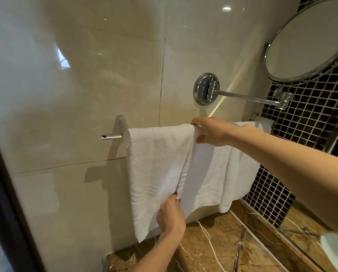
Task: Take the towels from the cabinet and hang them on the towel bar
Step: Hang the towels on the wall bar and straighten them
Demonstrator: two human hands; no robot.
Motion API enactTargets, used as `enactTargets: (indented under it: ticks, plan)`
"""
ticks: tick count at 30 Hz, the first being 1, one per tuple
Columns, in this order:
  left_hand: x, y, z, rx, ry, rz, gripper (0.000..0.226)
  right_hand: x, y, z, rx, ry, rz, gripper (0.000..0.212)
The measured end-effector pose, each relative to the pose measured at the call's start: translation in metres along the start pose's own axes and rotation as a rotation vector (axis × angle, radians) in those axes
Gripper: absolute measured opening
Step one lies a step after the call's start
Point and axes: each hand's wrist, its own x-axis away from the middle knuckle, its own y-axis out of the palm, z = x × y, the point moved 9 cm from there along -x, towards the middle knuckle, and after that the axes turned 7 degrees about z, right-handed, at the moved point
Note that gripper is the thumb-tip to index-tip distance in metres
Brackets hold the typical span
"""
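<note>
Tiled wall behind: your right hand is gripping the towel on the bar, left hand is pinching its lower edge; tug downward evenly.

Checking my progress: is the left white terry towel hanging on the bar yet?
Hanging. The white terry towel drapes over the metal towel bar, its front falling straight down.

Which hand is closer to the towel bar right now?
Right. The right hand grips the towel at the top, right at the bar. The left hand pinches the towel's edge well below the bar.
</note>
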Motion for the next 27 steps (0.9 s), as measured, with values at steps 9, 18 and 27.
enactTargets:
  ticks: [9,18,27]
  plan:
    - [-0.011,0.046,-0.033,0.336,-0.409,-0.116,0.023,-0.006,0.007,0.0,0.003,0.011,-0.034,0.034]
    - [0.006,0.055,-0.024,0.626,-0.628,-0.219,0.018,-0.002,0.008,0.002,0.093,-0.024,0.031,0.044]
    - [0.006,0.062,-0.005,0.483,-0.289,-0.299,0.012,0.0,0.014,0.019,0.123,-0.014,0.145,0.048]
